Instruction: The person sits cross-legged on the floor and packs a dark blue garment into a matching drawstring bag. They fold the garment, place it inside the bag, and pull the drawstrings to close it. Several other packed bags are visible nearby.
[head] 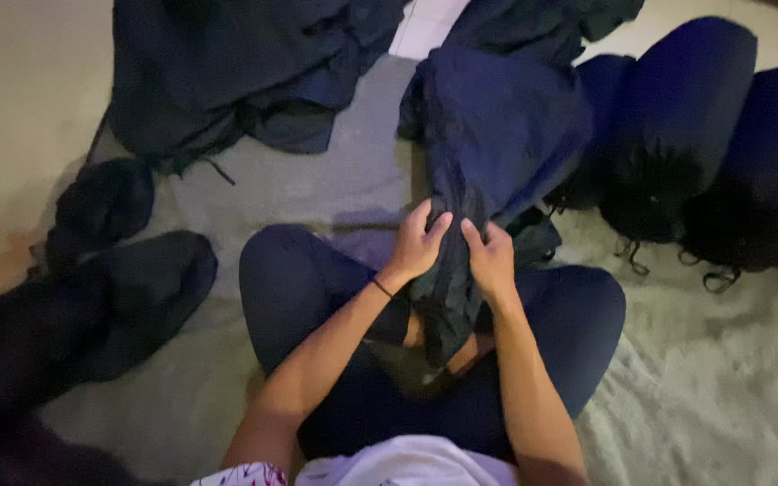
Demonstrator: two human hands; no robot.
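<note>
The person sits cross-legged at the middle of the frame, both hands gripping a dark navy bunched cloth garment [488, 153] that runs from the lap up toward the upper centre. The left hand [418, 245] has its fingers curled tight into the fabric; the right hand [490, 259] pinches it just beside. A heap of dark clothes [227, 72] lies upper left on the grey floor mat [317, 180].
</note>
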